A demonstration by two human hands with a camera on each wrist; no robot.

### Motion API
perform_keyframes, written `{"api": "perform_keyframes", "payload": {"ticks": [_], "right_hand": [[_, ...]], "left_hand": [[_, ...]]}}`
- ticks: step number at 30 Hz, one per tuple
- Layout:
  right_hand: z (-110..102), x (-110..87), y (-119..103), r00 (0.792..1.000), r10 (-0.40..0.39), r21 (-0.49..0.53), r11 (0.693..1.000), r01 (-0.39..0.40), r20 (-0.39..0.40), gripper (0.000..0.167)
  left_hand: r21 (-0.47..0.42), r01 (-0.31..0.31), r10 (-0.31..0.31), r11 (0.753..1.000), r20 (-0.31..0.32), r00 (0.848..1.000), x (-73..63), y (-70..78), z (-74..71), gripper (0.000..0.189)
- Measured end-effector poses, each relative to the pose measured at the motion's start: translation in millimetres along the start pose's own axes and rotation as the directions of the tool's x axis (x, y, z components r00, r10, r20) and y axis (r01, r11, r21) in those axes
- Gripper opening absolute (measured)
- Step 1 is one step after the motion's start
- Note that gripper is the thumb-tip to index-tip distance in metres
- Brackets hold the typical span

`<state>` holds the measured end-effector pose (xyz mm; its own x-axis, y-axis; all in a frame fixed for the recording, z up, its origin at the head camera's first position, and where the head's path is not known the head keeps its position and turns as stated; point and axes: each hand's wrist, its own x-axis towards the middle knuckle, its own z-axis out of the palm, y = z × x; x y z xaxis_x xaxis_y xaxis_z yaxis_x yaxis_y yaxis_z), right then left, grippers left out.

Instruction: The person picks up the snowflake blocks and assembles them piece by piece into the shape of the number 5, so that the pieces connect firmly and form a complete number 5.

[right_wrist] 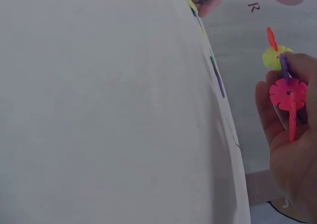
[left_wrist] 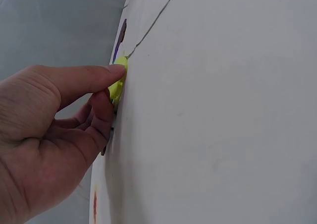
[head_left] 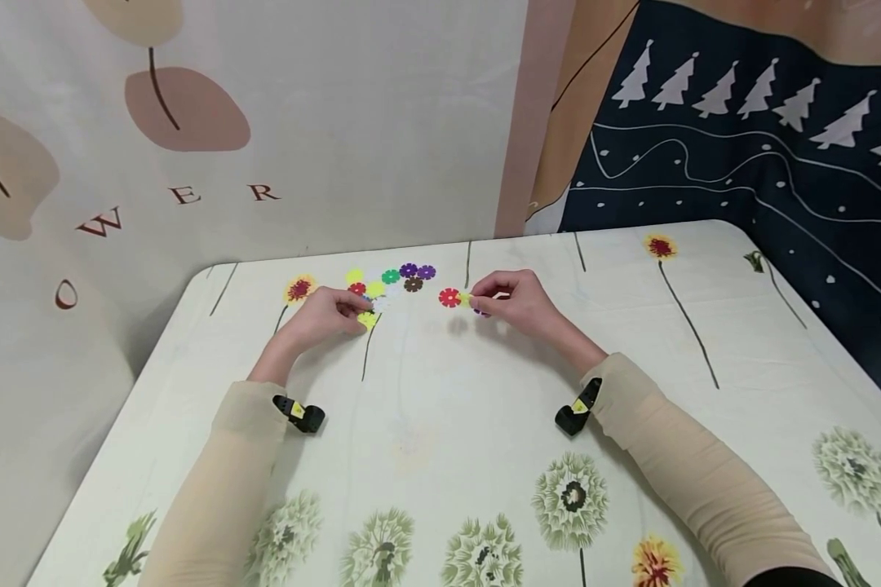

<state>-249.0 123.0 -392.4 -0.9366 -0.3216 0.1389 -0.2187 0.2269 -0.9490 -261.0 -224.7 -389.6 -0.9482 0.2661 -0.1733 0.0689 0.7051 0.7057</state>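
My left hand (head_left: pixel 329 315) pinches a yellow flower-shaped disc (head_left: pixel 368 319) between thumb and fingertips, close to the tabletop. In the left wrist view the thumb lies on this yellow disc (left_wrist: pixel 119 80). My right hand (head_left: pixel 520 303) holds a chain of interlocked flower discs above the table. Its red disc (head_left: pixel 449 297) sticks out to the left. The right wrist view shows a yellow disc (right_wrist: pixel 274 58), a purple one (right_wrist: pixel 284 68) edge-on, a pink one (right_wrist: pixel 288 94) and a red-orange one (right_wrist: pixel 292 117) in that chain. The fingers hide part of it.
Loose discs lie by the left hand: a green one (head_left: pixel 391 277), purple ones (head_left: pixel 408 270), a brown one (head_left: pixel 413 284), a red one (head_left: pixel 356 289) and several others. They rest on the flower-printed tablecloth (head_left: pixel 426 391), near its back edge. A curtain (head_left: pixel 382 122) hangs behind.
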Motion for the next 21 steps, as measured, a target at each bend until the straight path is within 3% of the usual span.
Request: {"api": "perform_keyframes", "payload": {"ticks": [12,21], "right_hand": [[0.5,0.9,-0.3,1.000,-0.005,0.020,1.000,0.006,-0.016,0.020],[0.5,2.0,2.1,0.998,-0.048,-0.004,0.999,0.048,-0.041,0.032]], "left_hand": [[0.010,0.036,-0.036,0.999,0.003,0.999,-2.8,2.9,-1.3,0.029],[0.003,0.011,-0.011,1.000,0.012,1.000,-1.2,0.5,-0.5,0.028]]}}
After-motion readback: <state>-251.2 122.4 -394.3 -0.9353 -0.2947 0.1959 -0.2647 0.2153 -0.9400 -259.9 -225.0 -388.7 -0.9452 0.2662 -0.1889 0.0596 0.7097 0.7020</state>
